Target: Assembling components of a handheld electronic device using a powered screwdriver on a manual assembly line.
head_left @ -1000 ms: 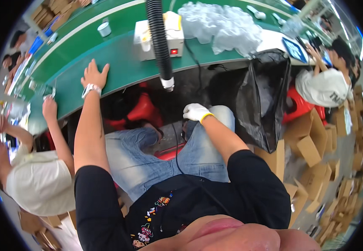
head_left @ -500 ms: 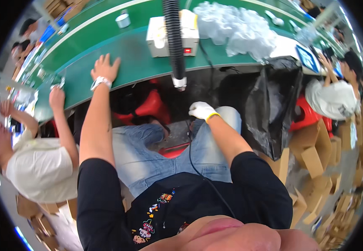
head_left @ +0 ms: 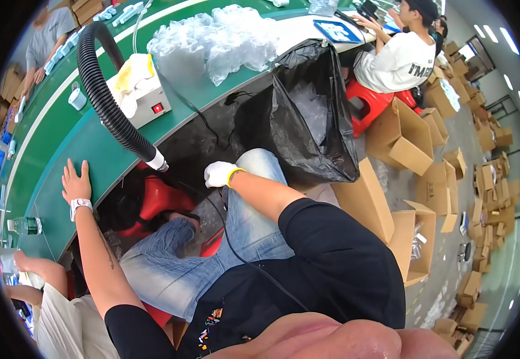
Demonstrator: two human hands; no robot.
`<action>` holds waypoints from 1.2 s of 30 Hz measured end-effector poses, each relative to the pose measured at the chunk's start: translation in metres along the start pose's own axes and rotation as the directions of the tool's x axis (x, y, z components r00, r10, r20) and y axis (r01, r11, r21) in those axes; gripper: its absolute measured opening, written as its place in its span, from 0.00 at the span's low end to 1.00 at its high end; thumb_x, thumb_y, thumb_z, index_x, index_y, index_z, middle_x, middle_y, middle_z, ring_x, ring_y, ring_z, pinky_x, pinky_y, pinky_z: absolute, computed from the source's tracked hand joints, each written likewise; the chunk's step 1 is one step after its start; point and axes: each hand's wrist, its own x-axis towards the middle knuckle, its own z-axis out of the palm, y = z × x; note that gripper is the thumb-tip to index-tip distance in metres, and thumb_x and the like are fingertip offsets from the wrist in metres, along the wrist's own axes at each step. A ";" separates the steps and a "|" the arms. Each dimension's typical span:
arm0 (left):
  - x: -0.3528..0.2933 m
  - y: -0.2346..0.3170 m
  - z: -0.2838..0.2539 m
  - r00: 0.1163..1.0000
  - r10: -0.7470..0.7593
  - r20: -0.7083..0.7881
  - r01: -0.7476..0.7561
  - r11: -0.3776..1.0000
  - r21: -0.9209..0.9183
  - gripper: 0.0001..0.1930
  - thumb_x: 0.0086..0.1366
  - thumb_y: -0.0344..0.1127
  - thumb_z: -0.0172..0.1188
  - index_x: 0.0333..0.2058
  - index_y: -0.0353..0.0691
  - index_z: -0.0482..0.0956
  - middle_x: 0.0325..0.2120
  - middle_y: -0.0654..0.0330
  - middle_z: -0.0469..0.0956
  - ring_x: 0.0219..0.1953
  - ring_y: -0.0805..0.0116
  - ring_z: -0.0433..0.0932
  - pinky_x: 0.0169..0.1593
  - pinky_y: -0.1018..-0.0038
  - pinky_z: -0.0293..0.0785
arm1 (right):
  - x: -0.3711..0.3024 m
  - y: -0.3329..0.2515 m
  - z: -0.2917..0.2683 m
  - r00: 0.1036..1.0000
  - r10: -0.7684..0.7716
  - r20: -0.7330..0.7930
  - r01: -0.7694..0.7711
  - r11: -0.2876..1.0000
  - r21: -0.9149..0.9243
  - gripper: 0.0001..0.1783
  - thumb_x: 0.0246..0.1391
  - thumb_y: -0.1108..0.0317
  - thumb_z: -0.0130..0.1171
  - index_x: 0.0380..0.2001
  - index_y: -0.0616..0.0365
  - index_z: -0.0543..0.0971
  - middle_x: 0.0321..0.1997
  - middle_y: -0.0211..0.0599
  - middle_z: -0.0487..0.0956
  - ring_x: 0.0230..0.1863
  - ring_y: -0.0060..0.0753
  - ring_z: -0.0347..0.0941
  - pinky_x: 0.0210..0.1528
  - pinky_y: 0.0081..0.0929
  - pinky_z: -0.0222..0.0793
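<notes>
My bare left hand (head_left: 77,182) lies flat on the edge of the green workbench (head_left: 44,203), fingers stretched and a white band on the wrist. Nothing is under or in it that I can see. In a white glove with a yellow cuff, my right hand (head_left: 220,174) rests by my right knee. Its fingers are curled in, and whatever they may hold is hidden. Between the two hands hangs the metal tip of a black corrugated hose (head_left: 113,113). A thin black cable (head_left: 236,250) runs over my lap, close to the gloved hand.
A white box (head_left: 146,105) with a red switch and a yellow cloth stands on the bench beside clear plastic bags (head_left: 218,42). A black bin bag (head_left: 314,119) stands to my right, with open cartons (head_left: 403,140) beyond. Co-workers sit on both sides; a bottle (head_left: 25,225) is far left.
The view has swung to the right, so bench, hose and box now sit further left and more cartons show. My left hand stays flat on the bench; my right stays by the knee.
</notes>
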 end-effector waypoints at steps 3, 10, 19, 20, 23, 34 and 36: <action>0.003 0.012 0.000 1.000 0.007 0.002 -0.007 1.000 0.004 0.40 0.69 0.73 0.43 0.74 0.63 0.58 0.76 0.59 0.56 0.76 0.50 0.54 0.72 0.37 0.50 | 0.001 0.009 -0.002 1.000 0.013 -0.005 -0.013 1.000 -0.014 0.22 0.46 0.52 0.66 0.42 0.51 0.88 0.45 0.45 0.87 0.51 0.50 0.82 0.55 0.44 0.76; -0.009 0.009 -0.025 0.990 0.126 -0.069 -0.126 0.992 0.006 0.34 0.70 0.68 0.47 0.69 0.59 0.70 0.70 0.55 0.67 0.71 0.54 0.65 0.71 0.55 0.63 | 0.033 0.025 0.016 0.922 -0.379 0.084 0.386 0.872 -0.300 0.16 0.60 0.57 0.56 0.43 0.49 0.88 0.53 0.42 0.84 0.54 0.49 0.79 0.57 0.46 0.76; -0.029 0.009 -0.026 0.997 -0.040 -0.059 0.027 0.979 -0.203 0.37 0.67 0.69 0.49 0.69 0.58 0.69 0.74 0.51 0.58 0.76 0.49 0.53 0.75 0.43 0.41 | 0.023 0.007 0.018 0.996 0.061 0.070 -0.079 0.948 0.308 0.18 0.53 0.62 0.69 0.44 0.61 0.86 0.31 0.42 0.86 0.28 0.32 0.81 0.33 0.30 0.76; -0.033 0.000 -0.024 0.995 -0.075 -0.061 0.062 0.978 -0.198 0.37 0.67 0.69 0.49 0.69 0.58 0.69 0.74 0.51 0.58 0.76 0.49 0.53 0.75 0.43 0.41 | 0.027 0.002 0.022 0.995 0.037 0.087 -0.061 0.955 0.290 0.18 0.53 0.62 0.69 0.44 0.61 0.86 0.31 0.42 0.86 0.28 0.32 0.81 0.33 0.30 0.76; -0.035 -0.001 -0.024 0.997 -0.070 -0.024 0.062 0.973 -0.222 0.37 0.67 0.69 0.49 0.70 0.58 0.68 0.74 0.51 0.56 0.76 0.49 0.51 0.75 0.43 0.41 | 0.027 0.003 0.020 0.997 -0.011 0.070 -0.011 0.952 0.304 0.16 0.55 0.64 0.67 0.45 0.62 0.86 0.26 0.36 0.83 0.22 0.23 0.75 0.25 0.26 0.71; -0.036 0.006 -0.034 0.998 -0.058 0.024 0.062 0.963 -0.261 0.38 0.68 0.69 0.48 0.70 0.56 0.67 0.75 0.50 0.56 0.77 0.48 0.50 0.75 0.43 0.41 | 0.019 0.002 0.020 0.995 0.041 0.088 -0.073 0.916 0.394 0.17 0.57 0.64 0.66 0.46 0.63 0.85 0.27 0.37 0.82 0.22 0.24 0.75 0.25 0.26 0.71; -0.032 0.009 -0.033 0.999 -0.051 -0.001 0.049 0.966 -0.255 0.39 0.67 0.69 0.49 0.70 0.55 0.67 0.75 0.50 0.56 0.77 0.48 0.50 0.75 0.43 0.42 | 0.018 0.002 0.016 0.996 0.041 0.077 -0.066 0.928 0.366 0.17 0.56 0.64 0.66 0.46 0.63 0.85 0.28 0.37 0.83 0.23 0.24 0.75 0.25 0.26 0.71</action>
